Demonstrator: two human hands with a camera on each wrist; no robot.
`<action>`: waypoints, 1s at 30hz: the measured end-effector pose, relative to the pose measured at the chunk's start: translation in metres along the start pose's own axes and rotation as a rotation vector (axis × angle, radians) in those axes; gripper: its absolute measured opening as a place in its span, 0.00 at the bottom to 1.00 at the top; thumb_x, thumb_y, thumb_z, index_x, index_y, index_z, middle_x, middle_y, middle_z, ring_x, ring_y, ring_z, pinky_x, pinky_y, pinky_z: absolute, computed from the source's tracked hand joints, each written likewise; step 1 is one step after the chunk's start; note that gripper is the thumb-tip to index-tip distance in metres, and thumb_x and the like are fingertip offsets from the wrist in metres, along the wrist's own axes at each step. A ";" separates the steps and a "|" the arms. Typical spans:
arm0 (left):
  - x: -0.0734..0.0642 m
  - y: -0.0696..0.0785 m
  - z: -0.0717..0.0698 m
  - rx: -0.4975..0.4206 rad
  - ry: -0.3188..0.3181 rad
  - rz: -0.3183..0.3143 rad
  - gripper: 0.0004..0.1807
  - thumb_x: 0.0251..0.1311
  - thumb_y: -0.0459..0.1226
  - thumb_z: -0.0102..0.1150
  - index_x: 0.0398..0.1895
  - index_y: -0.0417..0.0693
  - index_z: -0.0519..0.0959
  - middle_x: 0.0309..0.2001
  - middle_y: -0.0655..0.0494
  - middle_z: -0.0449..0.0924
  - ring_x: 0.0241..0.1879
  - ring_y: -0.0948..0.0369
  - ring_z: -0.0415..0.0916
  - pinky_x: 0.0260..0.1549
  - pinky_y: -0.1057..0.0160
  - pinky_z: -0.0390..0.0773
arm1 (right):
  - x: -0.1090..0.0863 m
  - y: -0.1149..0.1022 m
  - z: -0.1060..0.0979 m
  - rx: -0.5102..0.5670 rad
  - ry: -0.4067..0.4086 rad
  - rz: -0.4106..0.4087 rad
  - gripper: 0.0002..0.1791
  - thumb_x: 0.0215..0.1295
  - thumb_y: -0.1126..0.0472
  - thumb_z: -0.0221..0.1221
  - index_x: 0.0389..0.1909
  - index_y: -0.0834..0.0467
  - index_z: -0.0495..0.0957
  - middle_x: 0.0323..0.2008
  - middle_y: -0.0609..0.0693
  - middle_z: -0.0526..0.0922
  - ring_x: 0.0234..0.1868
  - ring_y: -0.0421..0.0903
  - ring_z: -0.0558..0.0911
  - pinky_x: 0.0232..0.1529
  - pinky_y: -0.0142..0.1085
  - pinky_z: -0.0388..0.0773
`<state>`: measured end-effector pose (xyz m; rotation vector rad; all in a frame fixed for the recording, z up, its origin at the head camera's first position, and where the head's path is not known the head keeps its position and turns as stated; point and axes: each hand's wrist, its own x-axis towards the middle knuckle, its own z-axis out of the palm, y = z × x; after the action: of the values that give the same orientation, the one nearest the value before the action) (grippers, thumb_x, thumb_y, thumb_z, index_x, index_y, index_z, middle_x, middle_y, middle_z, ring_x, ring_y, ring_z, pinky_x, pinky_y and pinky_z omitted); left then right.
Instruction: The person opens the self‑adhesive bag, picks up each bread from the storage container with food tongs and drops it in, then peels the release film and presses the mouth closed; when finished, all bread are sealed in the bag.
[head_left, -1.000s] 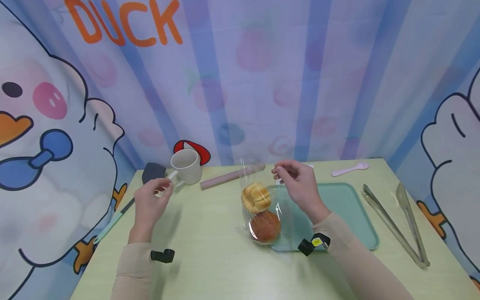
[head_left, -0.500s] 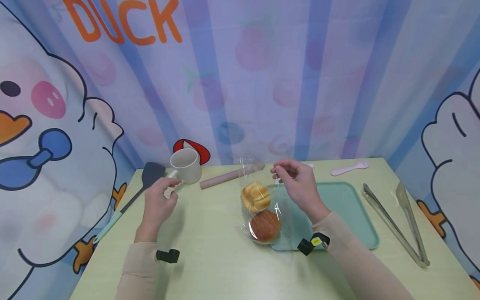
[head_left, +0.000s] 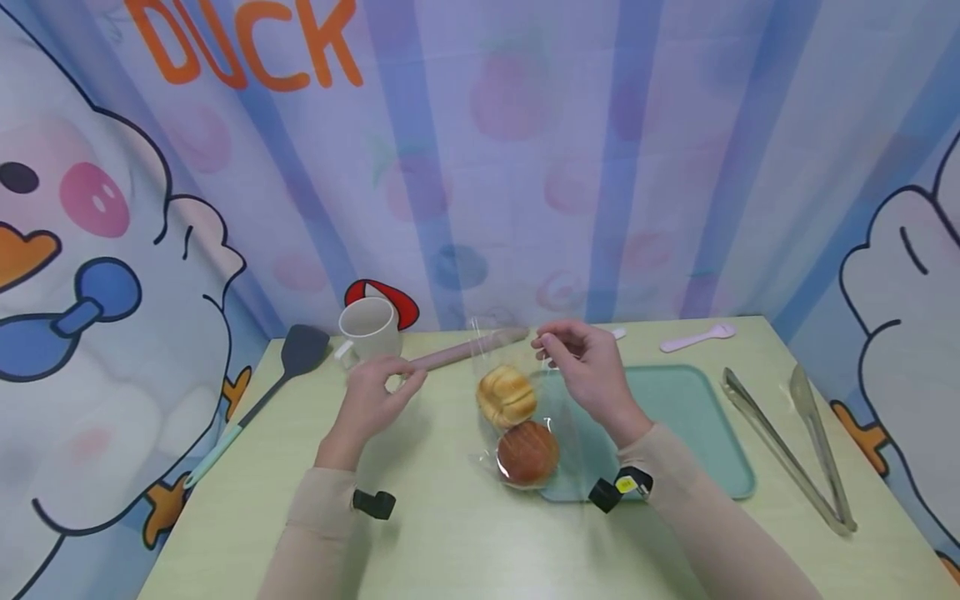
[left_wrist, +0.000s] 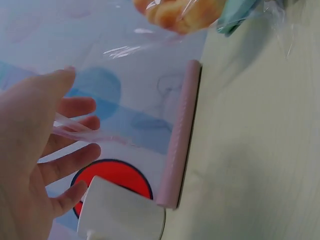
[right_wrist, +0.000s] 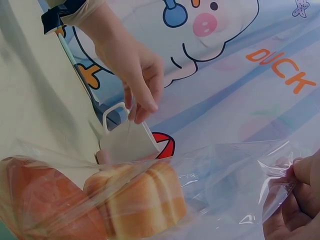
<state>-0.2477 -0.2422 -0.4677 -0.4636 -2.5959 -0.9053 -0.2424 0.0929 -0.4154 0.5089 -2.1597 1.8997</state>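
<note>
My right hand [head_left: 592, 371] pinches the top of a clear plastic bag [right_wrist: 225, 175], seen up close in the right wrist view. Inside it, a ridged golden bread roll [head_left: 507, 396] sits above a round brown bun [head_left: 528, 454]. The bag stands over the left edge of a mint-green tray [head_left: 675, 392]. To its left, my left hand [head_left: 375, 400] is apart from the bag, palm toward the wrist camera with fingers bent. A thin, translucent pinkish strip [left_wrist: 85, 134] runs between its fingers and trails off past them.
Behind the left hand stand a white mug [head_left: 369, 327] and a pink rolling pin [head_left: 450, 354]. A dark spatula [head_left: 303, 350] lies at far left. Metal tongs [head_left: 787, 450] and a small pink spoon [head_left: 697, 337] lie right. A patterned curtain hangs behind the table.
My left hand has moved right, from beside the mug handle to in front of the mug, toward the bag. The right hand and the bag have shifted only slightly left.
</note>
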 end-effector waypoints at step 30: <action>0.038 0.036 0.050 -0.091 -0.172 -0.158 0.13 0.73 0.30 0.56 0.55 0.43 0.85 0.49 0.47 0.89 0.40 0.52 0.87 0.33 0.56 0.83 | -0.003 -0.004 0.005 0.002 -0.052 -0.055 0.08 0.76 0.67 0.60 0.45 0.68 0.84 0.39 0.61 0.90 0.36 0.44 0.88 0.38 0.35 0.86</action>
<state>-0.2778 -0.1767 -0.4691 -0.3791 -2.7882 -1.0837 -0.2380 0.0875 -0.4138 0.6184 -2.1523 1.8799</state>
